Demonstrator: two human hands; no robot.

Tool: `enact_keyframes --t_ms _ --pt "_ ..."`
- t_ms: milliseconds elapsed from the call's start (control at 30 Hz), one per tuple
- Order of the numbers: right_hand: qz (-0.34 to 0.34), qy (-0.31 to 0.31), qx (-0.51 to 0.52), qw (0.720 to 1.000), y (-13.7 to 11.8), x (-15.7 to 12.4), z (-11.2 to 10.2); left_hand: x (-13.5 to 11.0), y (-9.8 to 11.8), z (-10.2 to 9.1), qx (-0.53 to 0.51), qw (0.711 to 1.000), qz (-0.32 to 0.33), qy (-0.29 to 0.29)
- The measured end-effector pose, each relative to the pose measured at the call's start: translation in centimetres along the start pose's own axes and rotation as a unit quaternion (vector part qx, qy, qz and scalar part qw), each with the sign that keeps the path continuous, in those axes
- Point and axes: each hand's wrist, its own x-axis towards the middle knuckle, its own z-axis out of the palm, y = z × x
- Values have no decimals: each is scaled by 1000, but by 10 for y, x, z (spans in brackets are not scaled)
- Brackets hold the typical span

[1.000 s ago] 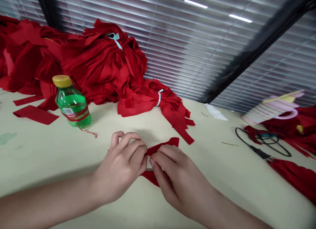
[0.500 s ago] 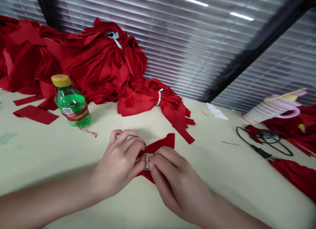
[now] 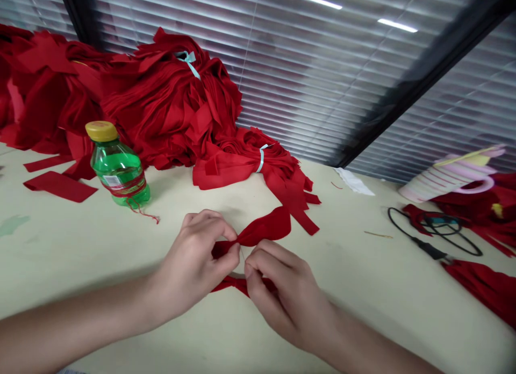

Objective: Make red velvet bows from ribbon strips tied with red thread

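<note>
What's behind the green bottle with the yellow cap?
A big heap of red cloth is behind the green bottle. The bottle covers a patch of tabletop and cloth, so what's right there can't be seen.

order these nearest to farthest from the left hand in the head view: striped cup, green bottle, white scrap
1. green bottle, left of the left hand
2. white scrap, right, near the blinds
3. striped cup, farther right
</note>
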Motion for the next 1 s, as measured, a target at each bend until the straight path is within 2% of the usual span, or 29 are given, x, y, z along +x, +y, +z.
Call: enact_keyframes --t_ms 67,133,200,267,433,567,667,733,833,933,1000 --pt "47 1 64 997 1 0 5 2 1 0 -59 997 -59 -3" --pt "119 -8 148 982 2 -1 9 4 3 -1 -110 987 -114 -7" --pt "197 -10 254 947 3 -1 14 7 5 -2 -153 974 -165 -12" --pt "250 3 360 899 5 0 18 9 7 -4 -191 960 -203 -14" --pt "282 18 537 795 10 5 22 12 8 -6 -317 910 -263 -35" --pt "285 13 601 746 12 11 18 12 10 -6 -396 857 -324 -53" --pt "274 -12 611 743 15 11 16 11 10 -5 -445 830 -324 -95" --pt "275 -44 605 746 19 9 15 10 9 -6 -461 829 -278 -151" --pt "264 -83 582 765 26 6 9 6 9 -9 -407 871 -186 -204" --pt "243 -105 528 807 32 8 -3 3 11 -12 -301 920 -117 -221" --pt "239 -159 479 830 34 12 -12 1 13 -14 -218 950 -32 -223"
